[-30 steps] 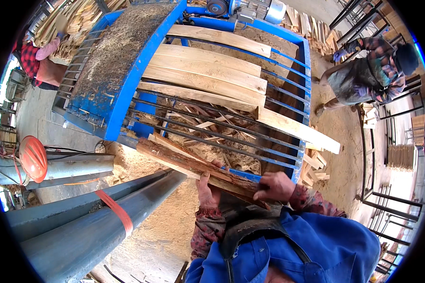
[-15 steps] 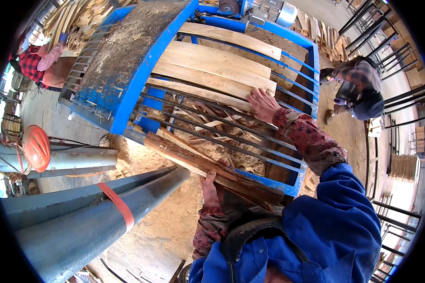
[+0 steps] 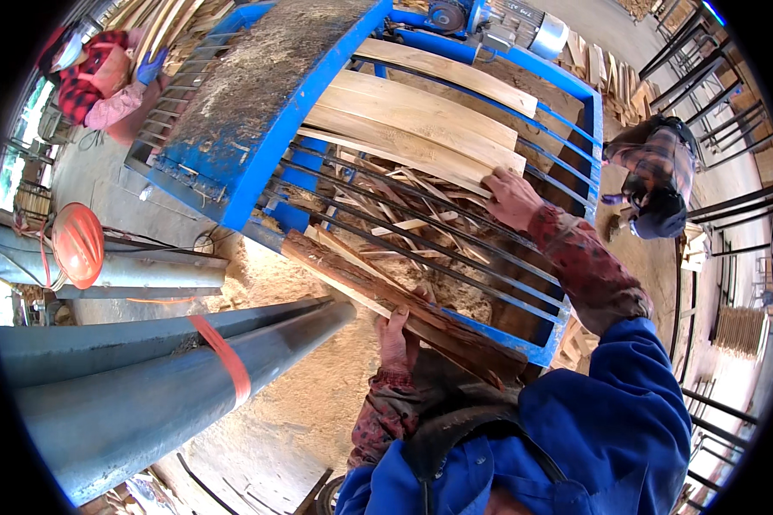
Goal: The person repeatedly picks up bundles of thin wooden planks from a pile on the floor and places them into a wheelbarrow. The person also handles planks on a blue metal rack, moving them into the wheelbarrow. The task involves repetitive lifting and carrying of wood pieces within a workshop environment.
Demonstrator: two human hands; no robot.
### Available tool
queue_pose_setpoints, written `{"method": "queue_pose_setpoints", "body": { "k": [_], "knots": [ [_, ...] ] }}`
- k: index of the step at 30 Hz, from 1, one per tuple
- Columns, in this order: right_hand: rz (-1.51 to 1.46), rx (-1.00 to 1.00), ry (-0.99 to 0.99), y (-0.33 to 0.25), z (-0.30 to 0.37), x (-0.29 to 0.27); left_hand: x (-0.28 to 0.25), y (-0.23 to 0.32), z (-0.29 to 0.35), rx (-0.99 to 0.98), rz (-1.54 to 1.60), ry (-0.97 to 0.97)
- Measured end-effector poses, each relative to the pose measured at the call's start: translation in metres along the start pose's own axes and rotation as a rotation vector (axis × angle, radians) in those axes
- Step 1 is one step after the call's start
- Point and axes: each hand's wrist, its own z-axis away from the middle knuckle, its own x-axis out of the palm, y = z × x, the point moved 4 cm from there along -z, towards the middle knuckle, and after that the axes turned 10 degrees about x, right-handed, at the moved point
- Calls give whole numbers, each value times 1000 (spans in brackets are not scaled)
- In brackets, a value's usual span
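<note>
My left hand (image 3: 395, 336) is closed around the near edge of a rough, bark-edged slab (image 3: 361, 290), thumb on the near side. That slab lies slantwise along the near side of a blue metal frame with bars. My right hand (image 3: 514, 201) grips the right end of a narrow pale board (image 3: 404, 163), its fingers curled over the end. This board lies against wider pale boards (image 3: 421, 110) resting across the bars; one more pale board (image 3: 455, 73) lies apart beyond them. The underside of my right hand's grip is hidden.
The blue frame (image 3: 258, 163) has a sawdust-covered top at left and a motor (image 3: 524, 26) at the far side. Wood scraps (image 3: 404, 202) lie beneath the bars. Large grey beams (image 3: 146, 369) and an orange hard hat (image 3: 77, 245) are at left. Two people work nearby, far left and right.
My right hand has shifted the narrow board's end slightly, and the board now lies close against its neighbour where a gap showed before. My left hand keeps its hold; the whole view has shifted.
</note>
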Motion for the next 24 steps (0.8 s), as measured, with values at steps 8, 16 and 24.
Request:
{"method": "queue_pose_setpoints", "body": {
  "k": [8,16,24],
  "knots": [
    [-311,36,-52,0,96,-50,6,3,4,11,-61,34],
    [-705,126,-102,-52,209,-29,8,4,6,29,31,-28],
    [-760,71,-201,-99,257,-9,-1,-8,39,54,-3,-45]
  ]
}}
